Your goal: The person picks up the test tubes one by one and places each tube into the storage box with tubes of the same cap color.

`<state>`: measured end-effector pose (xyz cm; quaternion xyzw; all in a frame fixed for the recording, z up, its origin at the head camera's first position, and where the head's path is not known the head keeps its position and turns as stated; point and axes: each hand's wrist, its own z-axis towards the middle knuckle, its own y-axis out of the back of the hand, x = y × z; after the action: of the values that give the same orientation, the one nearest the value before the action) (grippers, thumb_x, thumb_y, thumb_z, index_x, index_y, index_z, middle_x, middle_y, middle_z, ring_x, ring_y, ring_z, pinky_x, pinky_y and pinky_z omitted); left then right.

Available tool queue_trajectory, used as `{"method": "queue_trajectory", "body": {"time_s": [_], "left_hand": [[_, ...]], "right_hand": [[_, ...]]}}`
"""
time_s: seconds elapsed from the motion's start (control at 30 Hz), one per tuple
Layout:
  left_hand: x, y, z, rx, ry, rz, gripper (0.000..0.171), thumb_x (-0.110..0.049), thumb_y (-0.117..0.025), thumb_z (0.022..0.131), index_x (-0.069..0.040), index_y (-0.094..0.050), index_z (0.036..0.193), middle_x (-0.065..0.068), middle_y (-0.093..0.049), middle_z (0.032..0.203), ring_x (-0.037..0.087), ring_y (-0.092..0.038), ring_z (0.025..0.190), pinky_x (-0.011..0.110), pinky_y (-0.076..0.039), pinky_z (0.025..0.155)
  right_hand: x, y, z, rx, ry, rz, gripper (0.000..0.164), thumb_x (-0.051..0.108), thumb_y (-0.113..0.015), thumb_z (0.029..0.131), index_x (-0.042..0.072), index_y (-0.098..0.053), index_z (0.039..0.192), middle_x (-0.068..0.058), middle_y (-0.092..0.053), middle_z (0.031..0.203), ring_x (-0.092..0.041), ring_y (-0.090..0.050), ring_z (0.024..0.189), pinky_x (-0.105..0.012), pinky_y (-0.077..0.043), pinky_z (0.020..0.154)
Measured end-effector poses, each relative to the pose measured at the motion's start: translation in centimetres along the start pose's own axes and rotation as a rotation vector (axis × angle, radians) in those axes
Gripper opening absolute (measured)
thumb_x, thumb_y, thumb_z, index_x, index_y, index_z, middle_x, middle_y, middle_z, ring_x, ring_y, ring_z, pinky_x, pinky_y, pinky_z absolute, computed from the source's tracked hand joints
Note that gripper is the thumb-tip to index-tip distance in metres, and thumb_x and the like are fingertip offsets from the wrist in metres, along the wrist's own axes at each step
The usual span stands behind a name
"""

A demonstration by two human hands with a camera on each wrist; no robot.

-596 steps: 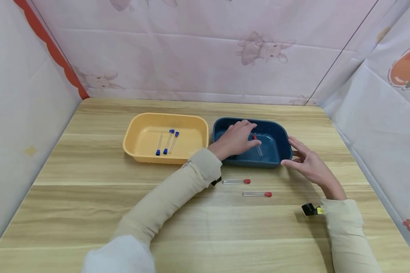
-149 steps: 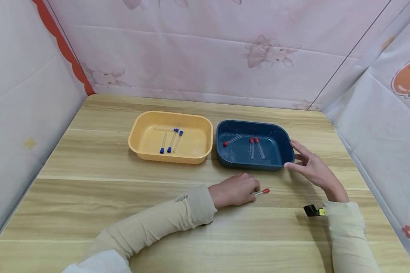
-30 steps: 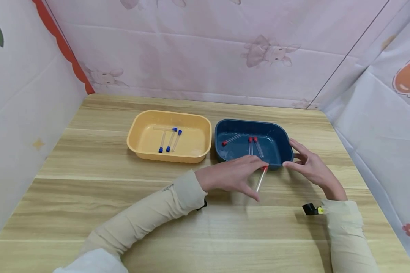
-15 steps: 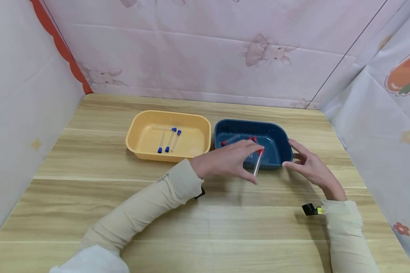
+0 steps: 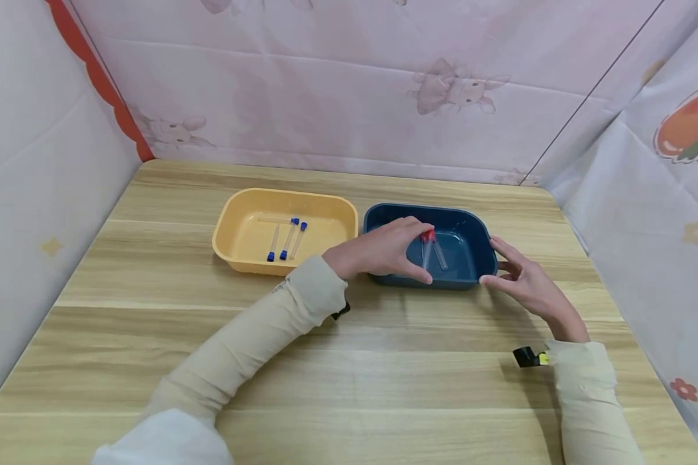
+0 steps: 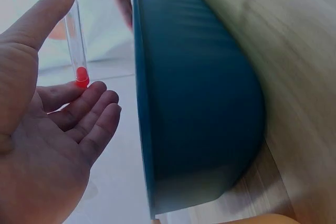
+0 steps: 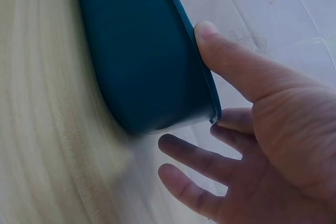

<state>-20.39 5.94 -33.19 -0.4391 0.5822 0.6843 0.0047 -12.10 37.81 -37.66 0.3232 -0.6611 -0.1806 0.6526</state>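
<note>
My left hand is over the dark blue tray, holding a clear test tube lengthwise between thumb and index finger. The tube's red cap sits at the index fingertip, its rounded end by the thumb. Beneath it, another red-capped test tube lies on the tray floor; the hand hides the tray's left part. My right hand grips the tray's right end, thumb on the long rim and index finger at the corner, the other fingers spread below.
Left of the blue tray stands a yellow tray with several blue-capped test tubes in it. Both trays stand on a wooden table. Printed cloth walls close off the back and both sides.
Twenty seconds ago, two red-capped tubes lay on the table. My left hand has picked up one and carried it up and leftward over the blue tray. My right hand has stayed at the tray's end.
</note>
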Motion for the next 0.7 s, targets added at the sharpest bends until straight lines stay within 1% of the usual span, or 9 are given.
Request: {"method": "queue_trajectory", "body": {"time_s": [0.13,0.33,0.57,0.7], "left_hand": [[0.5,0.2,0.5,0.005,0.019,0.007,0.1,-0.054,-0.082,0.085,-0.009,-0.035,0.161,0.006,-0.044,0.152,0.016,-0.046,0.129,0.03,-0.042,0.112],[0.9,0.1,1.3,0.009,0.034,0.027,0.1,-0.057,-0.08,0.085,-0.008,-0.035,0.161,0.008,-0.045,0.152,0.018,-0.045,0.131,0.031,-0.042,0.113],[0.9,-0.3,2.2,0.029,0.092,0.132,0.101,-0.058,-0.079,0.085,-0.01,-0.035,0.161,0.007,-0.043,0.156,0.019,-0.042,0.137,0.033,-0.04,0.115],[1.0,-0.5,2.7,0.035,0.113,0.19,0.1,-0.057,-0.08,0.085,-0.008,-0.036,0.161,0.008,-0.044,0.155,0.02,-0.043,0.136,0.033,-0.039,0.116]], "right_hand": [[0.1,0.0,0.0,-0.003,0.004,0.014,0.084,0.022,-0.073,0.099,0.008,-0.024,0.165,-0.019,-0.024,0.168,-0.047,-0.053,0.131,-0.009,-0.045,0.094],[-0.1,0.1,0.1,-0.005,0.016,0.022,0.083,0.017,-0.074,0.098,0.007,-0.025,0.164,-0.019,-0.024,0.168,-0.047,-0.055,0.13,-0.007,-0.045,0.092],[-0.4,0.2,0.0,0.004,0.019,0.024,0.085,0.016,-0.074,0.098,0.007,-0.023,0.165,-0.019,-0.023,0.168,-0.047,-0.054,0.13,-0.008,-0.045,0.092],[-0.8,0.1,0.0,0.007,0.025,0.022,0.084,0.018,-0.073,0.099,0.007,-0.023,0.165,-0.019,-0.023,0.168,-0.047,-0.054,0.131,-0.01,-0.046,0.094]]}}
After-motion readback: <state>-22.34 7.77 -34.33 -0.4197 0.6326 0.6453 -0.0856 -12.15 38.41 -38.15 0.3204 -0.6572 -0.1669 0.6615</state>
